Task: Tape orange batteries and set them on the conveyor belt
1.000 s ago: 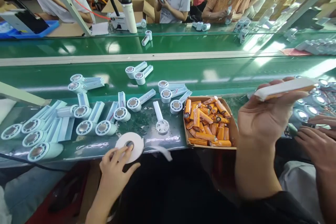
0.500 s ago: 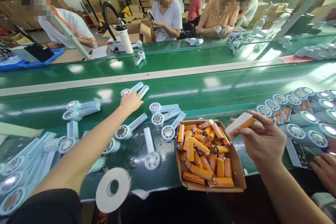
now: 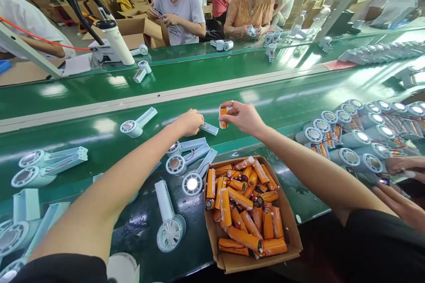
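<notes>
My left hand [image 3: 191, 122] is closed around the round end of a light blue handheld fan housing, hiding most of it. The fan housing's open handle [image 3: 210, 128] points right, toward my other hand. Between the thumb and fingers of my right hand [image 3: 245, 117] is an orange battery [image 3: 223, 117], held upright just beyond the handle's tip and apart from it. Below my hands stands a cardboard box [image 3: 217, 254] of orange batteries with thin wires. Several more fan housings [image 3: 175, 165] lie just left of the box.
A lone fan housing [image 3: 131, 127] rests on the green conveyor belt [image 3: 99, 110]. Another lies face up [image 3: 171, 232] near the front edge, by a partly visible tape roll [image 3: 122, 267]. Rows of battery-fitted fans [image 3: 358, 137] and a co-worker's hands [image 3: 398, 185] are at right. More people sit opposite.
My left hand has moved right with a fan housing from the belt. My right hand has carried the battery left and forward, near the handle. The view has shifted right.
</notes>
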